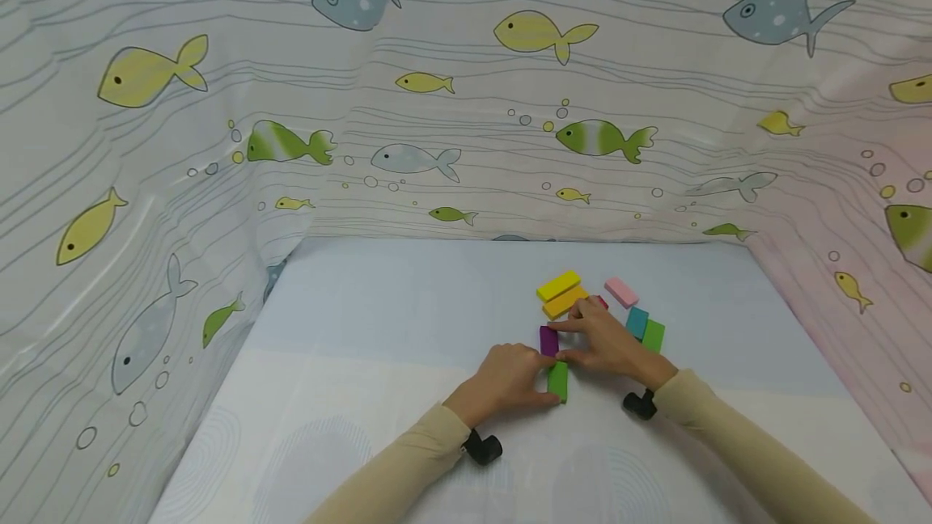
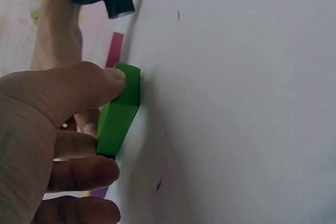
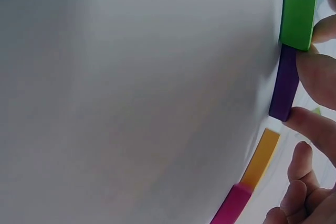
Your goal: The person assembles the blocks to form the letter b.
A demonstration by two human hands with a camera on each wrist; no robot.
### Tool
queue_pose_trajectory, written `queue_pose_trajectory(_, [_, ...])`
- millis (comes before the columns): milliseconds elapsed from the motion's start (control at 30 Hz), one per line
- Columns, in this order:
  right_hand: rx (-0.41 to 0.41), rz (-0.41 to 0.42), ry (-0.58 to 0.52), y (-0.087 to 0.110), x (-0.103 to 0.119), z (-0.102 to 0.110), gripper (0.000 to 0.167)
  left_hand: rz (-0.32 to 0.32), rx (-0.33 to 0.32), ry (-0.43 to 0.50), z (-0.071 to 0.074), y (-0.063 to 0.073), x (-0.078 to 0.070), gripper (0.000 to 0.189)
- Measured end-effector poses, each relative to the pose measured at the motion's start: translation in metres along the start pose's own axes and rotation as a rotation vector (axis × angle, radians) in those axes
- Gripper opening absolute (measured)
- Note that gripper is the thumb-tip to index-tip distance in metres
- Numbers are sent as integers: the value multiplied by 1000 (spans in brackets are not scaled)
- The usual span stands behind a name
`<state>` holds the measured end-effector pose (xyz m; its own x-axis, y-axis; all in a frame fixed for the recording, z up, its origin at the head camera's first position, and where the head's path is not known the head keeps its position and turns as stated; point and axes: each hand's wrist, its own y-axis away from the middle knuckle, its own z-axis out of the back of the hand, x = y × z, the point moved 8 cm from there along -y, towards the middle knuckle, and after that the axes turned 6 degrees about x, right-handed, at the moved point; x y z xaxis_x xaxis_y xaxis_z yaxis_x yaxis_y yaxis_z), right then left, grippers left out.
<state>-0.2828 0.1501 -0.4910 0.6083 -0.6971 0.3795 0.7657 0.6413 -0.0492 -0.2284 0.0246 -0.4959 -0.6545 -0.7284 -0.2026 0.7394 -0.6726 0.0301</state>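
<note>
A green block point(image 1: 557, 382) lies flat on the white tabletop, its far end against the near end of a purple block point(image 1: 548, 341). My left hand point(image 1: 510, 378) pinches the green block lengthwise; the left wrist view shows the thumb on the near end of the green block point(image 2: 119, 121). My right hand point(image 1: 612, 346) holds the purple block by its two ends, between thumb and index finger, as the right wrist view shows on the purple block point(image 3: 285, 82). Its other fingers are bent and touch no block there.
Past the purple block lie a yellow block point(image 1: 559, 286) and an orange block point(image 1: 565, 302) side by side. A magenta block point(image 1: 600, 302) is partly hidden by my right hand. Further right are a pink block point(image 1: 621, 293), a teal block point(image 1: 637, 323) and another green block point(image 1: 654, 335).
</note>
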Motion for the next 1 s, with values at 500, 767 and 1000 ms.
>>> queue_pose_trajectory(500, [-3, 12, 22, -17, 13, -7, 53, 29, -97, -41, 14, 24, 17, 38])
queue_pose_trajectory(767, [21, -6, 39, -23, 18, -11, 54, 51, -113, -17, 16, 33, 32, 36])
queue_pose_trajectory(1000, [29, -4, 46, -30, 22, -14, 56, 57, -124, 21, 12, 41, 42, 42])
